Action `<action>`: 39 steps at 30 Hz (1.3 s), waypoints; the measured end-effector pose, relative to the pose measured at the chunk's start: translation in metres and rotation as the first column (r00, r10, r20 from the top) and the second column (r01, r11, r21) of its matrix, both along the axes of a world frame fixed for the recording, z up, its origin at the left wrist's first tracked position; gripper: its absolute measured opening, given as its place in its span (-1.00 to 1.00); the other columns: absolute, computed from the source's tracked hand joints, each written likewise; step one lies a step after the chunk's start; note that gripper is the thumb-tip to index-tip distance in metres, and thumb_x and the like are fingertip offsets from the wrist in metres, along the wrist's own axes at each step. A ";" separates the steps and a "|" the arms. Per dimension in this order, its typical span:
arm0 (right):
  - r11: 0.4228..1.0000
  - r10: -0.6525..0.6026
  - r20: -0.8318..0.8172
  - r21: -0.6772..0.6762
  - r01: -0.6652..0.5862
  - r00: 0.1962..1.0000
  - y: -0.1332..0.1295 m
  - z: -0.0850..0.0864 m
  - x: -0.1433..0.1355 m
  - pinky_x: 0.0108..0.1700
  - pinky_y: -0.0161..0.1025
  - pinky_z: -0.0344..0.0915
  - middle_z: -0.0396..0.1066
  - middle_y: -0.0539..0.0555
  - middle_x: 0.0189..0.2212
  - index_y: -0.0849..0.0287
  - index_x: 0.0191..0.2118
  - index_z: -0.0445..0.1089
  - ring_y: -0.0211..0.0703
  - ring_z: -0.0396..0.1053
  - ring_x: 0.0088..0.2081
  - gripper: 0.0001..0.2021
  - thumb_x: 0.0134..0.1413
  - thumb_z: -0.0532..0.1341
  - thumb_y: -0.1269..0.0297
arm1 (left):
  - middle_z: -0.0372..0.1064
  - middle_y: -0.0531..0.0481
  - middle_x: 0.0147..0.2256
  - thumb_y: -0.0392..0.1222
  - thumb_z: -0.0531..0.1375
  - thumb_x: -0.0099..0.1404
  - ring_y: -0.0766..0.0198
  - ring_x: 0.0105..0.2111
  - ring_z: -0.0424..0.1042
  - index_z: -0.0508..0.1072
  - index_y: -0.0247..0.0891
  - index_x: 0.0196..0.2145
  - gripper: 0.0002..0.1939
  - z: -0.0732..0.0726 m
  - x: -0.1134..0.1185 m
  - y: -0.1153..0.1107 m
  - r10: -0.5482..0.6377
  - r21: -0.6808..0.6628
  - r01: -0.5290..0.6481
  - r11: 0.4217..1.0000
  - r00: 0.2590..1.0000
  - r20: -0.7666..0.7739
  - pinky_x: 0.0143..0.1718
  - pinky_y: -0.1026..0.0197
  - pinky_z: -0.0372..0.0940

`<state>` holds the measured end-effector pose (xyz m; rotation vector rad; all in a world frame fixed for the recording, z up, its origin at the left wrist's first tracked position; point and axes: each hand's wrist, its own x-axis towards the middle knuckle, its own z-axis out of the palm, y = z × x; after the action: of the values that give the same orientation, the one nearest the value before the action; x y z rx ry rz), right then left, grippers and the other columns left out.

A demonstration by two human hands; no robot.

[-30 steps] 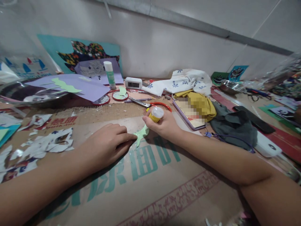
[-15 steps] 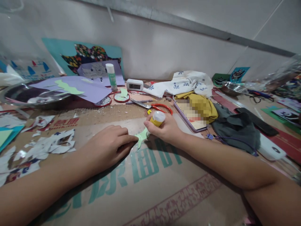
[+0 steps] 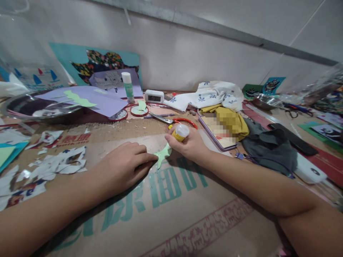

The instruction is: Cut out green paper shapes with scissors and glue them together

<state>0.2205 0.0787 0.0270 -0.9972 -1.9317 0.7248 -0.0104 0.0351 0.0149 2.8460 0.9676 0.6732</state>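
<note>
On brown cardboard (image 3: 193, 203), loose left hand (image 3: 128, 161) still pins wavy pale-green paper (image 3: 164, 154) steady; right hand (image 3: 190, 144), gripping yellow-white plastic tube (image 3: 181, 132), barely moved.

Tilted glue stick (image 3: 180, 133) by green cutout (image 3: 164, 154)

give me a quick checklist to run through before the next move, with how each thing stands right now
1. Left hand on the green cutout: ok, the index fingertip is at its edge.
2. Yellow tube gripped: ok, the right hand has its fingers around it.
3. Tube's lower end on the cutout: cannot tell, the hand hides it.
4. Scissors well away from the right hand: not ok, they lie close behind it.
5. Cap on the white-and-green stick: ok, the white top is on.
</note>
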 end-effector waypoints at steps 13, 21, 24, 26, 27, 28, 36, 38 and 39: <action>1.000 0.019 -0.025 0.024 -0.018 1.000 0.003 -0.003 0.003 -0.46 -0.32 0.16 0.26 -0.07 -0.58 0.13 -0.49 0.26 -0.29 0.21 -0.53 -0.69 0.16 0.27 0.10 | 0.43 -0.05 -0.40 -0.27 0.11 0.44 0.14 -0.40 0.36 0.59 -0.23 -0.09 -0.75 -0.001 -0.001 0.000 0.005 0.010 -0.004 1.000 1.000 -0.013 -0.39 0.13 0.09; 0.996 -0.011 -0.013 0.083 0.012 1.000 0.009 -0.004 0.003 -0.43 -0.30 0.16 0.25 -0.06 -0.58 0.13 -0.49 0.25 -0.28 0.22 -0.51 -0.70 0.17 0.27 0.14 | 0.43 -0.04 -0.40 -0.27 0.11 0.43 0.16 -0.41 0.35 0.59 -0.22 -0.11 -0.75 -0.003 -0.001 0.000 0.001 0.015 -0.001 1.000 1.000 0.005 -0.39 0.14 0.10; 0.999 -0.020 0.001 0.041 0.020 1.000 0.008 -0.006 0.003 -0.45 -0.30 0.14 0.23 -0.07 -0.59 0.12 -0.49 0.25 -0.28 0.20 -0.53 -0.69 0.15 0.28 0.09 | 0.43 -0.04 -0.40 -0.27 0.11 0.44 0.16 -0.40 0.36 0.59 -0.22 -0.09 -0.75 -0.003 -0.001 0.000 0.001 0.007 -0.001 1.000 1.000 0.003 -0.38 0.14 0.11; 1.000 -0.008 -0.002 0.016 0.008 1.000 0.007 -0.006 0.003 -0.44 -0.29 0.16 0.26 -0.06 -0.57 0.12 -0.48 0.25 -0.27 0.21 -0.52 -0.68 0.14 0.28 0.07 | 0.42 -0.04 -0.40 -0.27 0.11 0.44 0.17 -0.41 0.36 0.58 -0.22 -0.09 -0.75 -0.003 -0.001 0.000 0.001 0.004 -0.001 1.000 1.000 -0.005 -0.39 0.15 0.11; 1.000 0.010 -0.008 0.013 -0.010 1.000 0.007 -0.007 0.002 -0.43 -0.29 0.18 0.28 -0.05 -0.56 0.12 -0.47 0.27 -0.26 0.24 -0.50 -0.69 0.14 0.28 0.06 | 0.42 -0.03 -0.40 -0.27 0.11 0.44 0.17 -0.41 0.36 0.58 -0.21 -0.09 -0.75 -0.003 -0.001 0.000 0.001 0.004 -0.001 1.000 1.000 -0.008 -0.39 0.15 0.11; 1.000 0.028 -0.013 0.014 -0.028 1.000 0.007 -0.006 0.002 -0.40 -0.29 0.21 0.32 -0.04 -0.54 0.12 -0.46 0.29 -0.25 0.26 -0.48 -0.71 0.14 0.28 0.07 | 0.42 -0.03 -0.40 -0.27 0.11 0.44 0.17 -0.42 0.36 0.58 -0.21 -0.09 -0.76 -0.003 -0.001 0.000 0.002 0.006 -0.002 1.000 1.000 -0.010 -0.39 0.15 0.11; 1.000 0.010 -0.004 0.013 -0.010 1.000 0.008 -0.005 0.003 -0.43 -0.30 0.15 0.24 -0.07 -0.57 0.13 -0.48 0.26 -0.28 0.20 -0.51 -0.69 0.15 0.28 0.08 | 0.43 -0.03 -0.41 -0.27 0.11 0.43 0.17 -0.41 0.37 0.60 -0.21 -0.10 -0.74 -0.002 0.000 0.000 0.017 0.025 -0.017 1.000 1.000 -0.022 -0.40 0.14 0.14; 0.999 0.038 -0.021 0.013 -0.038 0.999 0.008 -0.005 0.003 -0.41 -0.30 0.18 0.30 -0.05 -0.53 0.14 -0.46 0.28 -0.27 0.24 -0.48 -0.71 0.14 0.28 0.08 | 0.44 -0.04 -0.40 -0.27 0.11 0.43 0.16 -0.40 0.38 0.60 -0.21 -0.10 -0.74 -0.001 0.000 0.000 0.021 0.016 -0.020 1.000 0.999 -0.031 -0.39 0.14 0.14; 0.999 0.036 -0.021 0.015 -0.036 0.999 0.008 -0.005 0.002 -0.40 -0.30 0.19 0.31 -0.04 -0.52 0.14 -0.45 0.30 -0.26 0.25 -0.47 -0.72 0.14 0.28 0.09 | 0.44 -0.04 -0.40 -0.27 0.10 0.43 0.16 -0.41 0.38 0.60 -0.21 -0.10 -0.74 -0.001 0.000 0.000 0.020 0.013 -0.019 1.000 0.999 -0.031 -0.39 0.13 0.15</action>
<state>0.2230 0.0869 0.0216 -0.9440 -1.9380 0.7381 -0.0105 0.0350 0.0142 2.8704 1.0005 0.6406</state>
